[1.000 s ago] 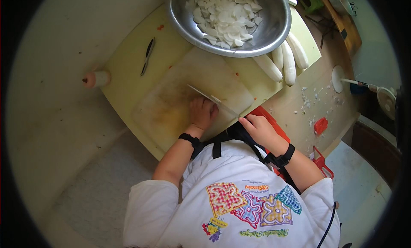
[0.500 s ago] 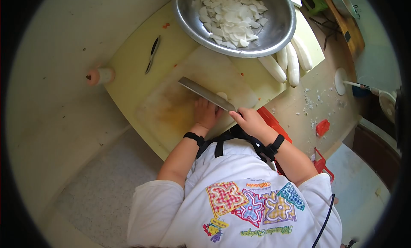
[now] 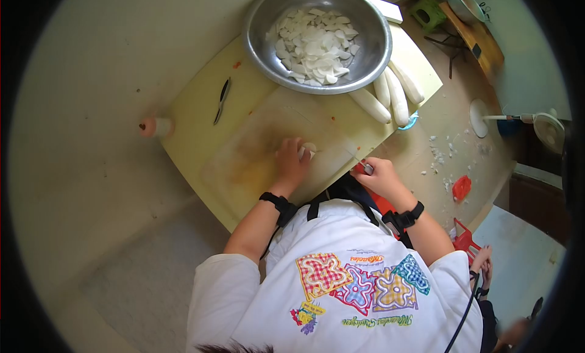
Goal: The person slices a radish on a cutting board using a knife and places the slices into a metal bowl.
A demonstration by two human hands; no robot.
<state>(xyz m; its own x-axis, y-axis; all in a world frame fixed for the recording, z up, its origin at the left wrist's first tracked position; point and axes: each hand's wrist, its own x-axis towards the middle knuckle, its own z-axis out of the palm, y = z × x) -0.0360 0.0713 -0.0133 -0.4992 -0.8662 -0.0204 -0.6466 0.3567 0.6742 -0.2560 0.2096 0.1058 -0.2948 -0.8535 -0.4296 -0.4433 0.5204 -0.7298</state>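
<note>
"Head view: where's the white radish piece (image 3: 309, 150)?"

"On the cutting board (image 3: 234, 149), held by the left hand (image 3: 292, 160), fingers curled against its side. The right hand (image 3: 380, 176) has its fingers wrapped around the knife (image 3: 367, 168)."

"How might the piece handle?"

"Light and stiff, probably slick; best gripped low at the sides, fingertips tucked."

"What differs?"

"Half a second ago, the knife showed its broad face; now only a thin line."
</note>
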